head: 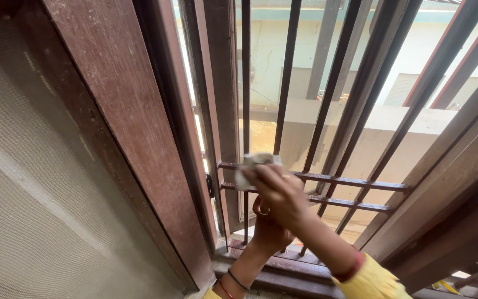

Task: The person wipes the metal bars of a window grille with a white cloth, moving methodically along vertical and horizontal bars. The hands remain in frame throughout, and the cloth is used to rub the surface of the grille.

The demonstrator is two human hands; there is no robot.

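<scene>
Cloth [253, 166], pale and crumpled, sits pressed against the upper of two horizontal crossbars [355, 181] of the window grille [327, 99], near where that bar meets the brown wooden frame [139, 138]. My right hand [282, 194] is clenched around the cloth, fingers wrapped over it, wrist crossing up from the lower right in a yellow sleeve [372, 279] with a red bangle at the cuff. My left hand [266, 227] is partly hidden under the right one; I see a ring on one finger and thin bands at the wrist, but I cannot tell whether it grips anything or only rests near the lower crossbar. Grille: dark metal vertical bars, fanning out in the view, with the two crossbars close together low down. Sill [294, 266] below the hands is dark reddish wood, dusty. Mesh screen [34, 182] fills the left side, beige, set in the same brown frame. Beyond the bars: a pale concrete ledge and a light-walled building in daylight.
</scene>
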